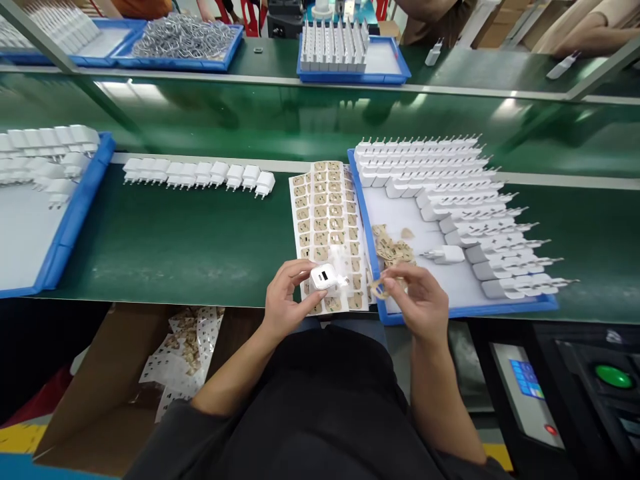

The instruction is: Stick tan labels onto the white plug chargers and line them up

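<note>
Charger plug (325,277) is pinched in left hand (284,301), port face up, held over the near end of the sticker sheet (326,213) on the counter (190,240). Right hand (419,300) fingers closed on a peeled tan sticker (379,288), just beside the blue tray (465,309) edge. Looks like the labelling step: sticker off, not yet on. Next move needs the sticker lined up square on the plug face before pressing.

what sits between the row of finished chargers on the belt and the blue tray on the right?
Head view: a sheet of tan stickers lies between the charger row and the blue tray, its right edge against the tray's rim.
</note>
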A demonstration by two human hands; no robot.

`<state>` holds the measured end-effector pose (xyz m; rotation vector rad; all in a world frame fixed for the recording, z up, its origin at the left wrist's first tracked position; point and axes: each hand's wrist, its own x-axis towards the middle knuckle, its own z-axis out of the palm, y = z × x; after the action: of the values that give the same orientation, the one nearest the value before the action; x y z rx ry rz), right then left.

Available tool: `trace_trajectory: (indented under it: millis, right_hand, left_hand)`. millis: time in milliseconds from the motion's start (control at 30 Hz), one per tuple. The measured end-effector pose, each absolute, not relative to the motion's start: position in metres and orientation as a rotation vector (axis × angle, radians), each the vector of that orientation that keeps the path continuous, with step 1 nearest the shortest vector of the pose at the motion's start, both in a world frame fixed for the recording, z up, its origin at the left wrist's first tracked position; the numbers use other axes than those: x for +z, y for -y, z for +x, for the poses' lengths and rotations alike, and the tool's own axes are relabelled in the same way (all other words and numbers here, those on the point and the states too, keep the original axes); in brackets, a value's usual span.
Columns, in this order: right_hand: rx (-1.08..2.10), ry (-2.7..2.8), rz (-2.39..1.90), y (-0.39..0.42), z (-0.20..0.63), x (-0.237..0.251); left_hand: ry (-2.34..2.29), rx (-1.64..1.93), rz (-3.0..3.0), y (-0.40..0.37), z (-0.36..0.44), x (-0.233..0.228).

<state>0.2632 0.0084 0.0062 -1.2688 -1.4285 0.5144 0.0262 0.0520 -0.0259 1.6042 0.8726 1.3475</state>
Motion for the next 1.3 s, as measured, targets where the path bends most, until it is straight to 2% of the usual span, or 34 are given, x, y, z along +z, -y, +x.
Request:
trace_trajectory:
  millis: [100, 200, 467, 567, 667, 833, 967, 1300]
  right_hand:
    - [0.196, 1.548, -1.632, -0.012, 0.284, -0.007]
    - [-0.032, 1.497, -1.698, -0.015, 0.293, -0.016]
    - [0.016, 1.41, -1.608, -0.01, 0.293, -0.019]
    - [-0.053, 1.298, -1.644, -0.005, 0.302, -0.015]
    - [-0.206, 1.346, -1.759, -0.005, 0.325, -0.011]
    - [-0.266, 1.687, -1.98, -0.016, 0.373, -0.013]
    - [-0.201, 1.704, -2.058, -0.021, 0.387, -0.014]
    - [0.05, 1.861, -1.328, -0.008, 0.286, 0.022]
  left_hand:
    - [-1.002, 1.31, 1.725, -0.061, 0.018, -0.02]
    - [-1.257, 1.188, 1.939, -0.087, 0.003, -0.012]
    - [-1.919, 0.487, 2.198, -0.195, -0.052, 0.001]
    - [-1.979, 0.363, 2.13, -0.207, -0.06, 0.002]
    - [-1.967, 0.382, 2.155, -0.206, -0.058, 0.0]
    - [-1.692, 0.685, 2.403, -0.194, -0.026, 0.001]
    - [-1.368, 0.783, 2.385, -0.174, 0.015, 0.015]
    - [-0.555, 0.456, 1.857, -0.123, 0.089, 0.036]
